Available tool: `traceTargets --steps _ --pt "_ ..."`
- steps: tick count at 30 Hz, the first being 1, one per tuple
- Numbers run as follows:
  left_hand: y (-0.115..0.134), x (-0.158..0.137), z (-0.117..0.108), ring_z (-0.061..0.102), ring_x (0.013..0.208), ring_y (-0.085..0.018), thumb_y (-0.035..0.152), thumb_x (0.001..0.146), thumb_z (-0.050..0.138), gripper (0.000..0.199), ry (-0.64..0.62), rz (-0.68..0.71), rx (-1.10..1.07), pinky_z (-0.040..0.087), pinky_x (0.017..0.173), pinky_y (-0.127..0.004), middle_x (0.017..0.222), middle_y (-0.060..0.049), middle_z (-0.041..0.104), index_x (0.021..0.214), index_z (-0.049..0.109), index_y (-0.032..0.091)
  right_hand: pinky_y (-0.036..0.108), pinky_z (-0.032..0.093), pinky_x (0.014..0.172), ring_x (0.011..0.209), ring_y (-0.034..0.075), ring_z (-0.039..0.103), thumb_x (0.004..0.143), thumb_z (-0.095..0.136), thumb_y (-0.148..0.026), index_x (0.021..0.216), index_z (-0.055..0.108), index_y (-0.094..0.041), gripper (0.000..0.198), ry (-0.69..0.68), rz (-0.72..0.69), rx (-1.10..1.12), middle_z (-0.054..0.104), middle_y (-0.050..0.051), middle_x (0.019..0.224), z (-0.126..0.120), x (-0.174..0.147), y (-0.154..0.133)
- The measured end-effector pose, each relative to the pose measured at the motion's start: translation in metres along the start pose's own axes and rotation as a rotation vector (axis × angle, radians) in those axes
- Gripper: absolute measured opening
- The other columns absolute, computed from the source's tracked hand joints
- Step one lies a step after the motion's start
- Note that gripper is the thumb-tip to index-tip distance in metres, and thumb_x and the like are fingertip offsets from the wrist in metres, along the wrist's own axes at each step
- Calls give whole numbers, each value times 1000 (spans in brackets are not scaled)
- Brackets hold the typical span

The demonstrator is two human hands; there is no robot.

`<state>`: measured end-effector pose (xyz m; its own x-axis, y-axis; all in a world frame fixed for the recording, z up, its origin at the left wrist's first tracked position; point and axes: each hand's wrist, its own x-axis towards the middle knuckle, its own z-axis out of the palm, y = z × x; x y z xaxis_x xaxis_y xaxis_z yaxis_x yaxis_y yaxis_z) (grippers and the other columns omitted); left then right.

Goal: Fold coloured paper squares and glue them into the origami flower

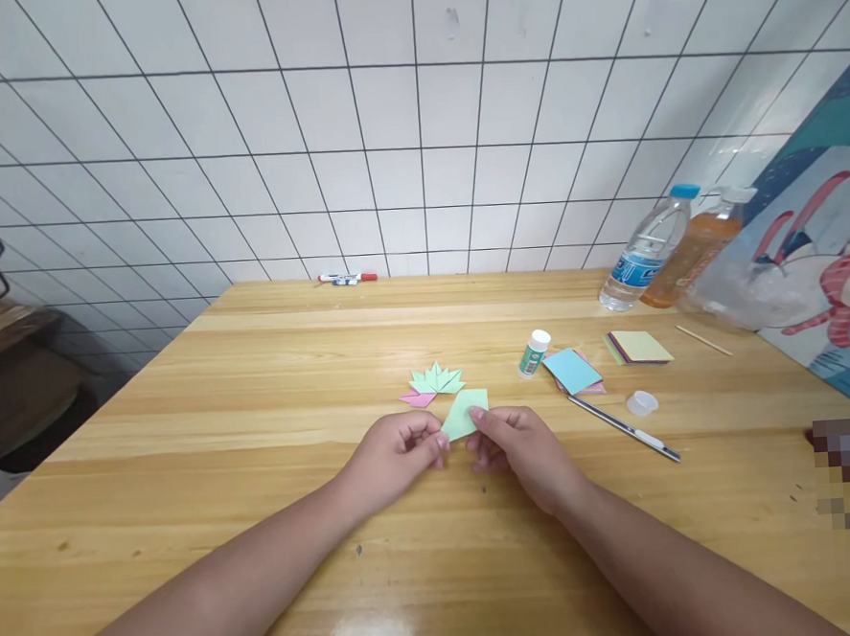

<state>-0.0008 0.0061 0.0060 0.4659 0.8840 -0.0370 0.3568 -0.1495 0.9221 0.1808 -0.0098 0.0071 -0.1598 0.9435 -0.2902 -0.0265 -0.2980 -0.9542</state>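
Note:
Between my two hands is a small piece of light green paper (463,413), partly folded, with one narrow pointed corner. My left hand (404,446) pinches that pointed lower-left corner. The right side of the paper is gripped by my right hand (515,442), thumb on top and fingers beneath. Just beyond the hands lies a fan of folded green paper points (437,379) on the table. A folded pink paper piece (418,398) touches its left end.
Right of my hands are a glue stick (535,354), blue paper squares (573,371), a utility knife (626,429), a clear cap (641,403), a yellow-topped paper stack (639,346) and a wooden stick (704,340). Behind stand a water bottle (644,252), an orange drink bottle (701,248) and markers (349,278).

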Motion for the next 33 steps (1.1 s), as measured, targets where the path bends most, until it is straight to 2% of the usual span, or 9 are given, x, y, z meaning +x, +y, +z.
traceTargets --steps 5,11,19,24,26,29,31,33 --pt "-1 -1 0 50 56 -11 34 82 50 28 -45 6 18 37 55 -21 59 1 58 62 57 16 24 46 54 54 10 52 66 69 -47 80 65 -15 35 -69 -81 -9 60 -1 66 1 -1 0" --pt "-4 0 0 55 60 -13 38 81 53 25 -14 -26 -57 40 58 -22 61 0 61 71 60 16 25 45 55 54 11 51 68 67 -46 74 65 -16 30 4 -139 -57 59 -2 63 -3 4 2" --pt "-6 2 -2 53 57 -13 41 79 56 27 25 -32 -145 39 58 -22 58 1 58 68 56 16 25 44 53 53 11 48 68 67 -46 71 61 -16 31 -8 -122 -61 53 -2 60 -4 4 2" --pt "-11 3 -8 52 57 -13 47 79 57 32 92 -15 -243 41 61 -24 57 1 56 70 54 17 22 41 48 52 10 41 70 65 -41 68 55 -17 26 -58 -119 -188 42 -5 56 -4 3 3" --pt "-13 4 -10 53 59 -13 48 81 56 33 78 9 -299 42 62 -25 56 1 56 70 54 16 22 37 46 50 9 39 70 64 -40 64 52 -17 26 -52 -130 -263 42 -5 55 -4 4 5" --pt "-16 5 -10 53 60 -13 49 80 57 33 57 45 -369 42 62 -25 61 0 57 77 58 16 21 34 46 51 10 38 69 62 -39 62 50 -17 26 35 -187 -317 40 -5 55 -3 7 8" --pt "-18 6 -7 53 62 -13 47 74 64 34 17 51 -345 41 61 -24 68 -1 60 85 61 15 21 33 48 53 10 38 70 61 -39 64 51 -17 25 67 -225 -315 40 -5 56 -2 10 9" --pt "-19 7 -5 54 64 -14 48 75 63 35 12 63 -287 40 62 -24 68 -2 61 85 64 14 22 34 51 55 10 39 71 60 -38 64 51 -17 24 81 -273 -354 42 -4 58 -1 13 11"
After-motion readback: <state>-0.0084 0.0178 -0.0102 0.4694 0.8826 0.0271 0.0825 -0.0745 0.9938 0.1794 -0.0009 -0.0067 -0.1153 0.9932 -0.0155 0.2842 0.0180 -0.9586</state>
